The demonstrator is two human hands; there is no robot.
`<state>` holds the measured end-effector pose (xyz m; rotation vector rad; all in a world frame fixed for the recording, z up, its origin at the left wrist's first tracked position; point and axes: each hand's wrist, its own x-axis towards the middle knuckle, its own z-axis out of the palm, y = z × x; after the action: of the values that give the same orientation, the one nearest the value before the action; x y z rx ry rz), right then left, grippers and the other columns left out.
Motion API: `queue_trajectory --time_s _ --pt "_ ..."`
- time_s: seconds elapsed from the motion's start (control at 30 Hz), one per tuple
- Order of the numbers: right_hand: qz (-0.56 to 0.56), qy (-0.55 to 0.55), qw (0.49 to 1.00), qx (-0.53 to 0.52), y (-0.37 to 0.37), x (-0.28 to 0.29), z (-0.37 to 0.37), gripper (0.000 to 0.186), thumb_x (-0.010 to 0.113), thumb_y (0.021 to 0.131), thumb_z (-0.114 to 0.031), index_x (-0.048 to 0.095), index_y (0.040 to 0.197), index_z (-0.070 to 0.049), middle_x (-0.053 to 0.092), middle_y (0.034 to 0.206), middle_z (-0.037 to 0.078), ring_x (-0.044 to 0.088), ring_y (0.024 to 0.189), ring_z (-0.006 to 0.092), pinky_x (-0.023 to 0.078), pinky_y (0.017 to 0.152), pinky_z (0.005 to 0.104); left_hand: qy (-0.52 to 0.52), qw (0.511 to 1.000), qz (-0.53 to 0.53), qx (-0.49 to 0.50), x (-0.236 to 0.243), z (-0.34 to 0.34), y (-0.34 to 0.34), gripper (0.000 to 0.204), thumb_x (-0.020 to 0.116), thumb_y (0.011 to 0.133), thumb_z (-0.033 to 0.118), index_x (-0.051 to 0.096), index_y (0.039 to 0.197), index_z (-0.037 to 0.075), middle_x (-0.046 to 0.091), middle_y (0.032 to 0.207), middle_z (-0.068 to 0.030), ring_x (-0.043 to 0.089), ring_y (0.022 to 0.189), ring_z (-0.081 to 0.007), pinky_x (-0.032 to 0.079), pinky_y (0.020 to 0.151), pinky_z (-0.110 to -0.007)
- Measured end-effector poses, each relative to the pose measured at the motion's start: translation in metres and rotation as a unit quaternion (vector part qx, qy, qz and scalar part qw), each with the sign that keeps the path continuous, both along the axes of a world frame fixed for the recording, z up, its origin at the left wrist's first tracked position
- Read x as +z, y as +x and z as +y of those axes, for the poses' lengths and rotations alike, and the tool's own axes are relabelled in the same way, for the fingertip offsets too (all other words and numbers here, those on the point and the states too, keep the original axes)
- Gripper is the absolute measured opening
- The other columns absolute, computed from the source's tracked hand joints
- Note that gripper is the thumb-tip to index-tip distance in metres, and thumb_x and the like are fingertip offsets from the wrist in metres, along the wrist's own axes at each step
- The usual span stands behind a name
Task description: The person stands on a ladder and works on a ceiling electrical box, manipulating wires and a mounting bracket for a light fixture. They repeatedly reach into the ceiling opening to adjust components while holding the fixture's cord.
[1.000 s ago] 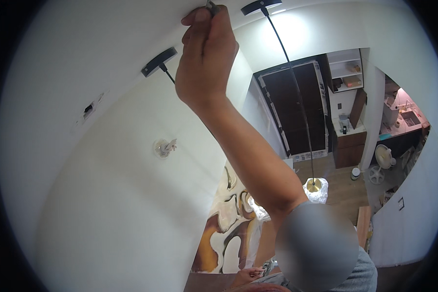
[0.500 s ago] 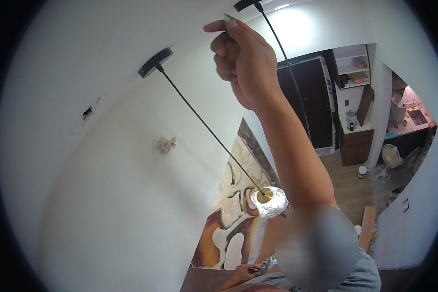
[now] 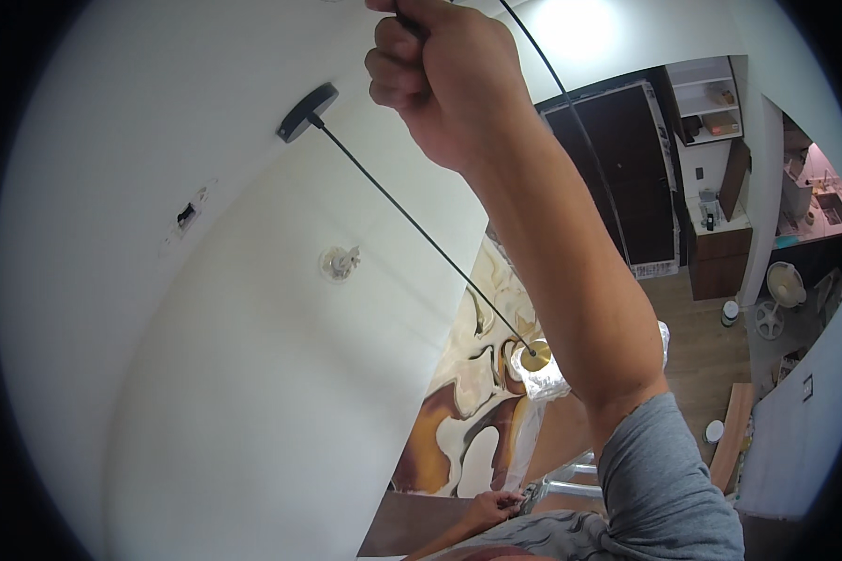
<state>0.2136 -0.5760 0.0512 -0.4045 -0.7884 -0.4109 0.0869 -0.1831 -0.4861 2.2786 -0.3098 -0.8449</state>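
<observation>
My right hand (image 3: pixel 449 79) is raised high toward the ceiling, its fingers curled round a dark thing (image 3: pixel 412 21) that is mostly hidden in the fist. Its fingertips run out of the top edge. Beside it a black round ceiling mount (image 3: pixel 309 112) carries a thin dark cord down to a pendant lamp (image 3: pixel 536 357) with a brass-coloured cap and a clear wrapping. Low down, close to my body, my left hand (image 3: pixel 498 510) has its fingers closed at a small greyish thing (image 3: pixel 531 496), whose kind I cannot make out. Silvery metal bars (image 3: pixel 571 486) lie next to it.
A second cord (image 3: pixel 580 122) hangs just right of my right forearm. The pale wall has a cut-out hole (image 3: pixel 189 215) and a white fitting (image 3: pixel 340 264). Below are a marbled panel (image 3: pixel 472 439), a dark door (image 3: pixel 603 178), a cabinet (image 3: pixel 720 262) and a fan (image 3: pixel 786 283).
My right hand has moved up, partly past the top edge; the pale tip seen in its fingers is out of sight. The whole view has shifted slightly. My left hand stays low.
</observation>
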Motion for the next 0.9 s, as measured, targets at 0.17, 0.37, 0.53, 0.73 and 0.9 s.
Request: queue_trajectory --time_s 0.17,0.37,0.53,0.73,0.9 --pt "-0.022 -0.021 0.999 0.026 0.001 -0.002 -0.003 0.023 0.030 0.112 -0.018 0.047 0.113 -0.003 0.035 0.060 -0.006 0.030 0.050 0.0089 0.028 0.049 0.0250 -0.012 1.000 -0.021 0.002 0.000 0.000 -0.004 0.033 0.079 0.089 0.028 0.077 0.120 0.018 0.079 0.095 -0.0108 0.077 0.086 -0.0177 0.058 0.081 -0.031" --pt "-0.001 -0.019 0.999 -0.048 0.006 0.004 -0.002 0.023 0.032 0.112 -0.018 0.050 0.105 -0.005 0.035 0.060 -0.006 0.028 0.048 0.0084 0.025 0.047 0.0261 0.007 0.998 -0.055 -0.023 0.023 -0.014 -0.003 0.032 0.079 0.089 0.025 0.077 0.120 0.017 0.079 0.095 -0.0089 0.076 0.082 -0.0151 0.058 0.076 -0.030" --pt "0.051 0.019 0.991 -0.123 0.010 0.012 0.016 0.024 0.036 0.111 -0.019 0.052 0.099 -0.005 0.035 0.060 -0.006 0.028 0.047 0.0079 0.022 0.044 0.0272 -0.012 0.998 -0.053 -0.008 -0.001 0.000 -0.004 0.032 0.078 0.089 0.024 0.077 0.121 0.018 0.079 0.091 -0.0095 0.075 0.079 -0.0147 0.058 0.073 -0.029" --pt "0.040 0.065 0.992 -0.103 0.005 0.007 0.029 0.022 0.038 0.110 -0.018 0.052 0.100 -0.005 0.034 0.061 -0.005 0.027 0.048 0.0083 0.021 0.044 0.0281 -0.007 0.997 -0.068 -0.034 -0.003 -0.003 0.000 0.034 0.077 0.089 0.022 0.076 0.123 0.019 0.079 0.088 -0.0107 0.076 0.080 -0.0142 0.058 0.072 -0.029" --pt "0.076 0.079 0.989 -0.101 -0.011 0.014 0.037 0.021 0.036 0.110 -0.016 0.051 0.104 -0.003 0.034 0.061 -0.005 0.028 0.050 0.0085 0.023 0.047 0.0269 -0.035 0.996 -0.061 -0.046 -0.016 0.006 0.004 0.035 0.077 0.089 0.024 0.076 0.123 0.017 0.079 0.089 -0.0121 0.077 0.080 -0.0157 0.058 0.072 -0.029"
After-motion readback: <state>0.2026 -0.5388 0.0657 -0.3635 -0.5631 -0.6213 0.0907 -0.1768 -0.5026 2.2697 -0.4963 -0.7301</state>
